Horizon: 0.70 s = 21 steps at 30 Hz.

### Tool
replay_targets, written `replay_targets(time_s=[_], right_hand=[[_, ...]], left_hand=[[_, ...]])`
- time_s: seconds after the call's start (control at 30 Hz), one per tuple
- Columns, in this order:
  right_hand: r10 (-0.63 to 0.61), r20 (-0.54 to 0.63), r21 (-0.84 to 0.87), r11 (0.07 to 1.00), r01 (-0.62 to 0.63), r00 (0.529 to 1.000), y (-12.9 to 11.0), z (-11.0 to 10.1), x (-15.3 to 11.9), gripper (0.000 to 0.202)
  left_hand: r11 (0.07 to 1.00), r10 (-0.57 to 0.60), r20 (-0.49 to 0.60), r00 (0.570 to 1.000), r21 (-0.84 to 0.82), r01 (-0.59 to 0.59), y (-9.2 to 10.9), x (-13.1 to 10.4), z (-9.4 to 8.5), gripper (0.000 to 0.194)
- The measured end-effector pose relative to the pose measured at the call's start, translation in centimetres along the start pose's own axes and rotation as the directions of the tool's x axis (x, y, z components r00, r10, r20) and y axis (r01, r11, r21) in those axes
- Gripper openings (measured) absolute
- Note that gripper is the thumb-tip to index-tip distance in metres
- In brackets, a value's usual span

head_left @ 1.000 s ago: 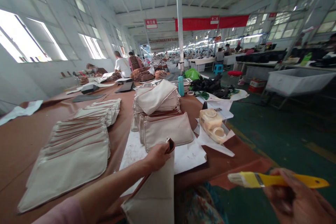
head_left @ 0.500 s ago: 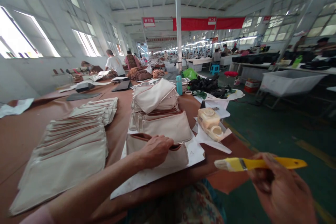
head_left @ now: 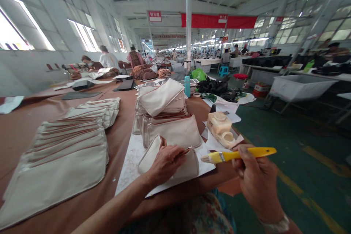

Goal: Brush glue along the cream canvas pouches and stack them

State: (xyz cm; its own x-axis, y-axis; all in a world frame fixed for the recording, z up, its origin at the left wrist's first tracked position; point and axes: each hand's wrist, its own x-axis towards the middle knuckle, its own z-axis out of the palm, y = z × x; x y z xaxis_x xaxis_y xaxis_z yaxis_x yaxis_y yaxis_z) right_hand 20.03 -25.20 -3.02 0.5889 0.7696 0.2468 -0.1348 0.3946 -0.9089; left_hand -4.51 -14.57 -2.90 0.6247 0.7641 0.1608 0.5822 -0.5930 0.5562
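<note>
My left hand [head_left: 168, 159] is closed over the upper edge of a light beige fabric pouch [head_left: 189, 164] with brown lining. The pouch lies on a white paper sheet [head_left: 127, 166], its left corner folded up; the fingertips are partly hidden. In my right hand [head_left: 259, 181] is a yellow-handled paintbrush [head_left: 229, 155], held level with its pale bristles pointing left, close to the pouch's right side. Behind the pouch stands a pile of similar beige pouches [head_left: 172, 131]. A stained plastic container [head_left: 219, 122] with a round opening sits beyond the brush.
A fanned row of beige pouches [head_left: 63, 164] covers the left of the brown-covered table [head_left: 115, 150]. A turquoise bottle [head_left: 187, 87] and black material [head_left: 212, 87] are farther back. A metal post [head_left: 188, 22] rises behind. Several people work in the distance.
The paintbrush in my right hand has moved left, nearer the pouch, and slightly up. Under my left hand, the pouch's left end has folded up and inward. The view has shifted slightly.
</note>
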Motion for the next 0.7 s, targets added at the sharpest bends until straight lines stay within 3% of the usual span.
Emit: replay_targets(time_s=[0.17, 0.3, 0.43, 0.53, 0.7], right_hand=[[-0.077, 0.073, -0.127, 0.988, 0.086, 0.994, 0.3, 1.5, 0.2, 0.031], [-0.169, 0.206, -0.328, 0.916, 0.231, 0.964, 1.0, 2.5, 0.8, 0.034], [-0.264, 0.211, -0.464, 0.821, 0.334, 0.941, 0.9, 2.6, 1.6, 0.04], [-0.281, 0.169, -0.465, 0.822, 0.328, 0.945, 0.5, 2.1, 1.2, 0.038], [-0.267, 0.295, -0.471, 0.794, 0.383, 0.917, 0.9, 1.8, 0.8, 0.033]], left_hand=[[0.894, -0.088, 0.118, 0.989, -0.429, 0.13, -0.1, -0.2, 0.6, 0.033], [0.763, -0.114, 0.209, 0.971, -0.608, 0.22, 0.3, -0.7, 0.6, 0.04], [0.742, -0.097, 0.253, 0.963, -0.626, 0.239, 0.5, -1.2, 0.6, 0.042], [0.777, -0.093, 0.251, 0.964, -0.587, 0.227, 0.4, -1.4, 0.7, 0.04], [0.891, -0.035, 0.229, 0.973, -0.433, 0.134, 1.1, -1.6, 0.6, 0.034]])
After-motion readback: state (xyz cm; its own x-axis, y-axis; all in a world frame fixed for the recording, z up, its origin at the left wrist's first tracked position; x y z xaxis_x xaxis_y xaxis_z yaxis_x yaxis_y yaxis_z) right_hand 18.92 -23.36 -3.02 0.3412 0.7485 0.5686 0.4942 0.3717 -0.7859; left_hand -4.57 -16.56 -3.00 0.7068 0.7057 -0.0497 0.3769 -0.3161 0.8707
